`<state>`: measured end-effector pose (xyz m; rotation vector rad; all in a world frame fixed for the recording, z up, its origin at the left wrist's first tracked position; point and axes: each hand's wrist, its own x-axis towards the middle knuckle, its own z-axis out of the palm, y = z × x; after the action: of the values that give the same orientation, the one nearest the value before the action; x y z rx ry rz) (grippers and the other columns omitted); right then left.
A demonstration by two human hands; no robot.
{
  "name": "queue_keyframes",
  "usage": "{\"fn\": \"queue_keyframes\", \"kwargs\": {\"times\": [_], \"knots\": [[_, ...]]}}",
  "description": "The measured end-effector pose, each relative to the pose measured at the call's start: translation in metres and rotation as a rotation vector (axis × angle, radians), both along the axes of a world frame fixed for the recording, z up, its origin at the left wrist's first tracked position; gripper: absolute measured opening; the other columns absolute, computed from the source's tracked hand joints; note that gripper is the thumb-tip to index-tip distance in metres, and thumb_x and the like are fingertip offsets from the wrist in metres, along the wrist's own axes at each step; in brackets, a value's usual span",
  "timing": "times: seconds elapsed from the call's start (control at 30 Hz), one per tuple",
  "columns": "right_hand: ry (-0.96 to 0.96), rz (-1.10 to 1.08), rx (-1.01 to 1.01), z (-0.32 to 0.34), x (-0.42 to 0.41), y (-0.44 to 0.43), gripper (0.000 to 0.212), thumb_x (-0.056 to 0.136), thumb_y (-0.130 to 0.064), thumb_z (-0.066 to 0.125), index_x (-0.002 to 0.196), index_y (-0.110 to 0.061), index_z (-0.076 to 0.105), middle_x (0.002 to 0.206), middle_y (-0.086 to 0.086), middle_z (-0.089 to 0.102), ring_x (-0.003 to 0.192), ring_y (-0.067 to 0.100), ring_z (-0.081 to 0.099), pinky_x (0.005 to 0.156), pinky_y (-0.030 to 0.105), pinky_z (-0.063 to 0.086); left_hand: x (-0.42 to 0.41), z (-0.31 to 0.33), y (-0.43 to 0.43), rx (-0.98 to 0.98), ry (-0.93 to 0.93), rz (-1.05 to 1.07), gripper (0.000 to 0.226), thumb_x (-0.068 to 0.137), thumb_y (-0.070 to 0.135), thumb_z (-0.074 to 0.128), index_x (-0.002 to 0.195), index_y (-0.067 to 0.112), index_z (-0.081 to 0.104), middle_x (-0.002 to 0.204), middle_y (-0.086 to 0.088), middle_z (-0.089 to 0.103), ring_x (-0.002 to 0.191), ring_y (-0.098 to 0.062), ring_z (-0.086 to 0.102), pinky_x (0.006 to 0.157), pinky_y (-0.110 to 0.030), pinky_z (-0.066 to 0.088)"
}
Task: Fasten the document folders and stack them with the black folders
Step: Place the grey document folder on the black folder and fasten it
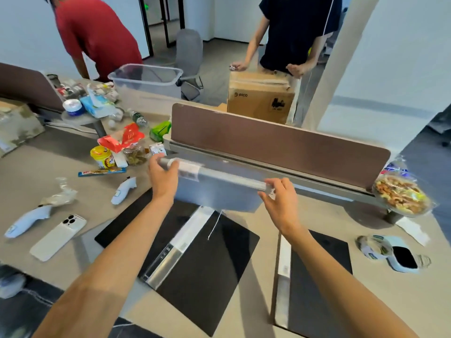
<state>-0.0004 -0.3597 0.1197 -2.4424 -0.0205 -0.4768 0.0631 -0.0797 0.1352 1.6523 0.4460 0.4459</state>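
Translucent folder (pixel 214 193) | left hand (pixel 162 175) grips spine end | right hand (pixel 280 197) pinches other end | box (pixel 258 101): PICO

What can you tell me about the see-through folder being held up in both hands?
The folder is a translucent grey-blue plastic sheet hanging from a clear rod-like spine with a white label near its left end. It is held in the air, spine uppermost and sloping down to the right. The left hand grips one spine end, the right hand pinches the other.
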Motion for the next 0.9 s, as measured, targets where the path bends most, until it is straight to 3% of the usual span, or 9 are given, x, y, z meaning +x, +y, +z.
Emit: {"fn": "queue_keyframes", "kwargs": {"times": [0.1,0.2,0.27,0.33,0.4,0.43,0.57,0.7,0.9], "knots": [[-0.119,0.154,-0.25,-0.004,-0.016,-0.013,0.023,0.085,-0.02,0.068,0.105,-0.014,0.059,0.103,0.004,0.059,0.083,0.02,0.056,0.071,0.024,0.047,-0.005,-0.015,-0.01,-0.376,0.066,0.136,0.08,0.071,0.03,0.08,0.138,0.034,0.036,0.145,-0.001,0.038,0.124,-0.022,0.048,0.1,-0.048,0.05],[-0.19,0.378,-0.471,-0.024,-0.037,-0.011,0.019,0.084,-0.016,0.068,0.099,-0.013,0.057,0.092,0.007,0.062,0.073,0.024,0.06,0.063,0.032,0.054,-0.028,-0.045,-0.034,-0.546,0.271,0.238,0.096,0.074,0.022,0.081,0.147,0.034,0.02,0.146,-0.007,0.029,0.119,-0.028,0.047,0.091,-0.049,0.055],[-0.191,0.462,-0.557,-0.041,-0.048,-0.004,0.008,0.092,-0.022,0.057,0.096,-0.015,0.058,0.09,0.005,0.06,0.068,0.023,0.058,0.059,0.033,0.053,-0.049,-0.072,-0.057,-0.749,0.366,0.181,0.09,0.08,0.008,0.075,0.147,0.025,0.018,0.133,-0.011,0.039,0.111,-0.035,0.054,0.084,-0.049,0.056],[-0.149,0.504,-0.593,-0.055,-0.056,0.004,0.019,0.099,-0.028,0.044,0.095,-0.015,0.057,0.091,0.006,0.059,0.064,0.025,0.055,0.055,0.037,0.051,-0.067,-0.093,-0.072,-0.933,0.45,0.043,0.059,0.085,-0.002,0.065,0.134,0.012,0.035,0.123,-0.019,0.05,0.1,-0.038,0.061,0.079,-0.051,0.054],[-0.151,0.539,-0.614,-0.066,-0.061,0.007,0.02,0.099,-0.028,0.043,0.091,-0.014,0.056,0.087,0.006,0.058,0.062,0.027,0.053,0.052,0.038,0.049,-0.078,-0.101,-0.08,-0.904,0.53,-0.079,0.025,0.09,-0.003,0.057,0.113,0.003,0.05,0.104,-0.022,0.059,0.086,-0.035,0.063,0.072,-0.049,0.053],[-0.157,0.552,-0.619,-0.068,-0.064,0.007,0.02,0.098,-0.026,0.043,0.088,-0.013,0.055,0.083,0.007,0.056,0.061,0.027,0.051,0.051,0.039,0.048,-0.079,-0.103,-0.081,-0.85,0.556,-0.115,0.021,0.091,-0.003,0.055,0.111,0.002,0.052,0.096,-0.021,0.06,0.082,-0.034,0.063,0.068,-0.047,0.052],[-0.146,0.575,-0.599,-0.068,-0.069,-0.001,0.026,0.096,-0.034,0.041,0.087,-0.014,0.055,0.08,0.004,0.057,0.066,0.024,0.053,0.055,0.035,0.049,-0.069,-0.096,-0.081,-0.7,0.582,-0.215,0.037,0.09,-0.001,0.056,0.127,0.001,0.049,0.114,-0.021,0.063,0.092,-0.034,0.064,0.065,-0.042,0.054],[0.038,0.518,-0.486,-0.061,-0.072,-0.013,0.045,0.091,-0.06,0.041,0.099,-0.02,0.06,0.092,0.0,0.061,0.079,0.019,0.058,0.07,0.031,0.05,-0.059,-0.077,-0.077,-0.491,0.53,-0.287,0.04,0.09,0.005,0.057,0.129,0.007,0.049,0.119,-0.014,0.063,0.1,-0.029,0.065,0.062,-0.037,0.055],[0.183,0.234,-0.261,-0.058,-0.063,-0.034,0.043,0.093,-0.055,0.04,0.11,-0.021,0.061,0.113,-0.004,0.059,0.1,0.014,0.057,0.083,0.027,0.049,-0.046,-0.059,-0.047,-0.407,0.409,-0.405,0.038,0.092,0.013,0.056,0.129,0.019,0.053,0.12,-0.009,0.066,0.097,-0.025,0.068,0.067,-0.038,0.058]]}}
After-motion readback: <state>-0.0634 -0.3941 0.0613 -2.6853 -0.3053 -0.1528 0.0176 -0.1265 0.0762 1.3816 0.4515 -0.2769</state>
